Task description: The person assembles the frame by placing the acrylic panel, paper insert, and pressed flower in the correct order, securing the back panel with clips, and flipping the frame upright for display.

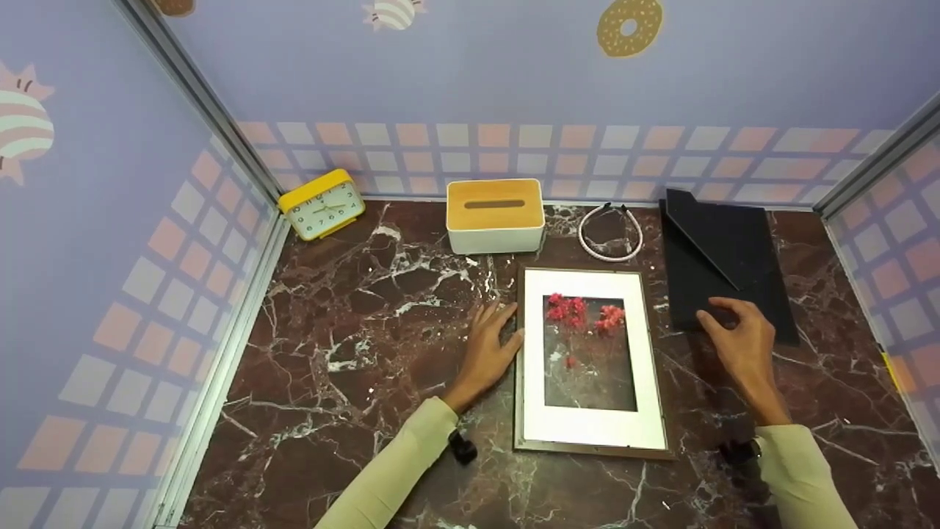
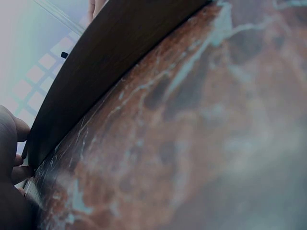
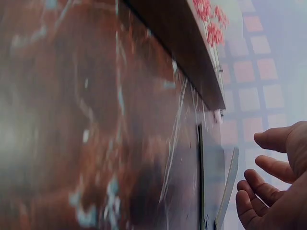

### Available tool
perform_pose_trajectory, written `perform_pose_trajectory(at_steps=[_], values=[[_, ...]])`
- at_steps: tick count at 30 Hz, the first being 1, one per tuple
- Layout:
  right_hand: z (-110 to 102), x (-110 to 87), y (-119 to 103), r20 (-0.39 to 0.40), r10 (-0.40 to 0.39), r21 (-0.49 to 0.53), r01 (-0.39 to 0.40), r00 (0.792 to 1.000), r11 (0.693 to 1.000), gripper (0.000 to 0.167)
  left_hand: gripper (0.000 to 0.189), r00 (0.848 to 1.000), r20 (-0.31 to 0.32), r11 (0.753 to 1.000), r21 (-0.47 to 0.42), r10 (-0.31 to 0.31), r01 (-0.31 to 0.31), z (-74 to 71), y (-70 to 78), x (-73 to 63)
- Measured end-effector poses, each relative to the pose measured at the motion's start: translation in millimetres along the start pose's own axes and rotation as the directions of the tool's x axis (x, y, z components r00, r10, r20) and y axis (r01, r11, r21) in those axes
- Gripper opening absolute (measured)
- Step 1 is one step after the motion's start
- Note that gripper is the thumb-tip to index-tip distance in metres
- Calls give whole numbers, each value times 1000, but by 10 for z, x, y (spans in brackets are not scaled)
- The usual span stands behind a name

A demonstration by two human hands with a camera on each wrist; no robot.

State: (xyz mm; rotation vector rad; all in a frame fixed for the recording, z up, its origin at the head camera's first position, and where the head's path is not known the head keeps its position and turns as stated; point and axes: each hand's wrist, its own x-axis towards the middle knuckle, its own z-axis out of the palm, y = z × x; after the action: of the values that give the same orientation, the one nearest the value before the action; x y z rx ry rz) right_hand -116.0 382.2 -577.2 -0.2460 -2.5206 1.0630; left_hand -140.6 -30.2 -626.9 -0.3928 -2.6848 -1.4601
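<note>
A picture frame (image 1: 592,433) lies face up on the marble-patterned table, with a white mat around red dried flowers (image 1: 567,311). My left hand (image 1: 486,356) rests at the frame's left edge, its fingers and thumb against the side. In the left wrist view, those fingertips meet the end of the dark frame side (image 2: 96,72). To the right, my right hand (image 1: 743,342) hovers over the near end of a black backing board (image 1: 734,242) with a raised flap. Its fingers are loosely bent, with nothing between them, as the right wrist view also shows.
A yellow alarm clock (image 1: 323,206) stands at the back left corner. Behind the frame are a tissue box (image 1: 495,217) with a wooden lid and a pale headband (image 1: 611,234). Patterned wall panels (image 1: 470,88) enclose the table at the back and both sides.
</note>
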Motion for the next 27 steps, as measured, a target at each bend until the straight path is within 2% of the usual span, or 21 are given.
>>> perform_pose_trajectory(at_steps=[8,15,18,23,27], values=[[-126,33,214,-37,82,-21,-83,996,996,38,53,1000,-2,1000,1,0,0,-2,6,3],[-241,75,393,-14,181,-52,-181,983,982,51,52,998,-10,998,-10,54,-54,4,-12,14],[-298,92,473,-17,210,-57,-211,978,976,55,52,998,-13,998,-2,57,-57,6,-15,18],[-380,87,636,-29,225,-44,-227,974,973,57,52,997,-27,997,-14,72,-72,17,-20,21],[-435,78,757,-39,203,-37,-204,978,978,57,51,996,-36,997,-18,79,-80,22,-31,22]])
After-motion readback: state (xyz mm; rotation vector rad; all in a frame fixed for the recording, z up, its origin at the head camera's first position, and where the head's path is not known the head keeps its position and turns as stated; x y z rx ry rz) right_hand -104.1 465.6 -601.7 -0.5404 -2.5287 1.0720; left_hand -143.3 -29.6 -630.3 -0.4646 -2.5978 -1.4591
